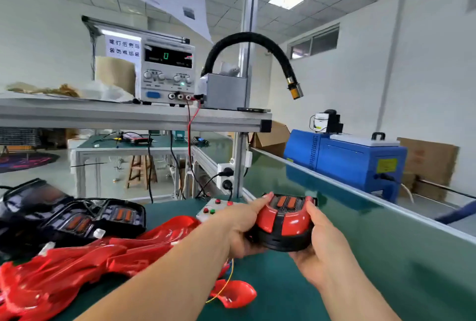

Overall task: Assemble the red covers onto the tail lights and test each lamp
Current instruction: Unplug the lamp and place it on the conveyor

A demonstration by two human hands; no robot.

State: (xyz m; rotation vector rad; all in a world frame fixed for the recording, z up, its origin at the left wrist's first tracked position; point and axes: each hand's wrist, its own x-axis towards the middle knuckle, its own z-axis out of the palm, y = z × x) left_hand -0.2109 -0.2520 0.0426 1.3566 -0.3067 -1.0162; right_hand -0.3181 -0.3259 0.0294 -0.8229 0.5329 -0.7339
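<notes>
Holding one tail light (283, 223), red cover fitted: left hand (239, 228) and right hand (322, 243) grip it from either side, fingers curled beneath and thumbs along its upper edges. Location: over the green bench mat (373, 256), just right of the button box (213, 208). Loose red covers (77, 264): heaped at lower left. Bare black tail lights (95, 219): several, behind that heap. Power supply (167, 73): on the upper shelf, display reading 0, red lead hanging down. Blue machine (347, 159): beyond the bench, right.
</notes>
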